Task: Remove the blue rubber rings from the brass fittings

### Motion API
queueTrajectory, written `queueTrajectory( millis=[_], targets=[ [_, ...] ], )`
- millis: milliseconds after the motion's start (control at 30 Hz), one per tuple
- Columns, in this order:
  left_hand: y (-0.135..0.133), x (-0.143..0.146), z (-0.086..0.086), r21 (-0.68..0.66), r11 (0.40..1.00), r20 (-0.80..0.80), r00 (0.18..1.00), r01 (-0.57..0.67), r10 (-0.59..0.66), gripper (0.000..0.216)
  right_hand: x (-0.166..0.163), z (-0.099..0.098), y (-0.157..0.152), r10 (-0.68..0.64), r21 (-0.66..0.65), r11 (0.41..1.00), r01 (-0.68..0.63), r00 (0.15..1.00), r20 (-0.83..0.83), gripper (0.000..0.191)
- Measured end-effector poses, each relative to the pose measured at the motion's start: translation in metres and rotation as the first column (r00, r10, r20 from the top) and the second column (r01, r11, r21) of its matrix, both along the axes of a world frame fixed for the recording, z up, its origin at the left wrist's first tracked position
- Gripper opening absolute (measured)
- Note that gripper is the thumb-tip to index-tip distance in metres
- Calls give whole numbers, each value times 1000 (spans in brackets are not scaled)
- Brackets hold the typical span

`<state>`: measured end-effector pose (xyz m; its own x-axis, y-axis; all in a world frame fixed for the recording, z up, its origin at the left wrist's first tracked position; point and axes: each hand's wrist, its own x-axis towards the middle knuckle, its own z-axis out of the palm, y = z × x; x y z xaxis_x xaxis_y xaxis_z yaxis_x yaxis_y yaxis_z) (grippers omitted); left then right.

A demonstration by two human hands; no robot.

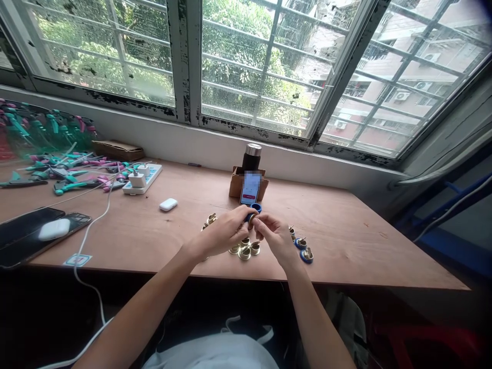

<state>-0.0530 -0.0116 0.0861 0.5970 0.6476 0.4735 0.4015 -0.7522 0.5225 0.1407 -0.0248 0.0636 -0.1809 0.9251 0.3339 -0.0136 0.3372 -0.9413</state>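
Reaching over the near edge of the wooden table, 2 bare hands meet above it. Closest to that edge, 4 brass pieces can be made out in a cluster below the hands; overlap makes the count unsure. To the right, 2 blue-rimmed brass pieces show clearly, with more partly hidden behind the right hand. Beyond the left wrist lie at least 2 loose brass fittings, the rest covered.

The left hand has its fingers bent narrow around 1 small blue-and-brass piece, held between the hands over the table. The right fingers are drawn narrow against it; I cannot tell whether they grip. Just past them shows 1 blue ring, its lower part hidden.

Farther left, 1 white case lies near 1 power strip bearing 2 plugs. Ahead, 1 lit phone, partly blurred, leans on 1 cardboard box; behind its front, 1 dark bottle has its base hidden.
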Motion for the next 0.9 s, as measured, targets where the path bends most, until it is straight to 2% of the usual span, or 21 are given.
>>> queueTrajectory(
  millis=[400,700,900],
  targets=[
    [-3,7,1,182,983,-29,999,-34,39,43,-1,0,-3,-31,-56,998,29,999,-32,27],
    [-5,12,-2,333,941,35,998,-60,51,44,-6,-2,-7,-87,34,995,91,992,-93,20],
    [-6,11,-1,310,950,77,997,-31,8,48,-9,-3,-11,-166,148,972,180,981,-102,15]
  ],
)
